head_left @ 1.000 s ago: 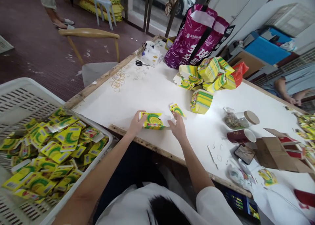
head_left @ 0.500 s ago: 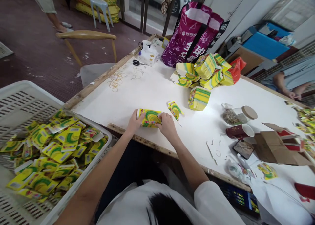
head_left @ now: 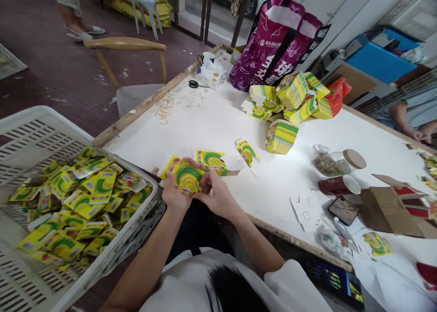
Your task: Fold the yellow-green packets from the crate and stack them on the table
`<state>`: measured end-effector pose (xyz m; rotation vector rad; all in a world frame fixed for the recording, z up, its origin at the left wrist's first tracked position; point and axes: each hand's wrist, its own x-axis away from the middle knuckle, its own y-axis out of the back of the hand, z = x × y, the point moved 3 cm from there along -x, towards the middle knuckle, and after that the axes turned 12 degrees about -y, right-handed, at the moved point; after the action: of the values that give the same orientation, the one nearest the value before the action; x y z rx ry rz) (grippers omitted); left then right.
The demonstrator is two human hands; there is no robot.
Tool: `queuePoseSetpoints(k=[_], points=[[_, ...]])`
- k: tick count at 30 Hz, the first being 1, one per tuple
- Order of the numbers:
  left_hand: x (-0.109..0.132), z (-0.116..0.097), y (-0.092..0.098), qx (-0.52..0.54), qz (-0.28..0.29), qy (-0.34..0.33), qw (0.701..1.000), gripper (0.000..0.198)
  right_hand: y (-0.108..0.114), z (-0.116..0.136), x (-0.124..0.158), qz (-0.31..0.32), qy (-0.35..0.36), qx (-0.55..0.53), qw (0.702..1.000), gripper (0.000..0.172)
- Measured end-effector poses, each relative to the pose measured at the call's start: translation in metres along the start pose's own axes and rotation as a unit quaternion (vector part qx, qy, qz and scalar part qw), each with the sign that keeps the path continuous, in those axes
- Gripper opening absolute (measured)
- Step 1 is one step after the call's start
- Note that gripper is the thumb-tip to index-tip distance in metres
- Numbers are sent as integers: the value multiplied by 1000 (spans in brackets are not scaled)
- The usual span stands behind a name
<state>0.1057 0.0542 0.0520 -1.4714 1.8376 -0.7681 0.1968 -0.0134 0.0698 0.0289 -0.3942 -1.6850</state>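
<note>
Near the table's front edge, my left hand (head_left: 175, 194) is closed around the left side of a yellow-green printed carton (head_left: 186, 177), which is tilted toward me. The fingers of my right hand (head_left: 215, 192) pinch the carton's right end. Just behind it, more flat cartons (head_left: 212, 161) lie on the white table (head_left: 211, 120), partly covered by my hands. A single loose carton (head_left: 247, 151) rests to the right of them. Farther back stands a bundle of flat cartons (head_left: 282, 137).
At the left, a white plastic basket (head_left: 44, 114) holds many yellow packets (head_left: 77, 202). A purple bag (head_left: 273, 43) and piled carton bundles (head_left: 292, 91) stand at the back. Scissors (head_left: 194, 84), a glass jar (head_left: 341, 161), a mug (head_left: 336, 185) and a phone (head_left: 344, 210) lie about. Another person's hands (head_left: 421, 133) are at far right.
My hands have lifted one carton off the ones on the table and brought it left and nearer to me. The view has shifted slightly.
</note>
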Motion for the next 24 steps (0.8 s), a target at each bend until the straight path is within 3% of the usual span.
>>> queuePoseSetpoints(k=[5,7,9,11,13,16,19,21,22,24], points=[[-9,-10,7,-11,-103,-65,992,58,-17,-4,0,-4,29,-10,1000,46],[-8,-11,9,-53,-107,-72,990,67,-14,-5,-3,-24,23,-17,999,40],[-5,-9,8,-81,-76,-62,992,75,-5,-4,-6,-59,32,-34,997,28],[0,-5,7,-109,-43,-47,992,66,4,-2,-7,-99,53,-47,993,19],[5,-1,11,-138,-44,-43,989,45,11,-1,-8,-132,69,-41,988,11],[7,-1,22,-188,-50,-41,980,29,20,-1,-7,-156,92,0,983,13],[-1,-21,32,-231,17,-51,971,44,35,2,-2,-169,134,80,973,13],[-8,-42,33,-257,98,-67,959,70,41,8,3,-155,166,181,957,16],[-10,-51,31,-288,148,-63,944,83,42,11,6,-139,185,235,944,18],[-9,-58,24,-384,259,-19,886,104,38,18,12,-103,231,319,914,22]])
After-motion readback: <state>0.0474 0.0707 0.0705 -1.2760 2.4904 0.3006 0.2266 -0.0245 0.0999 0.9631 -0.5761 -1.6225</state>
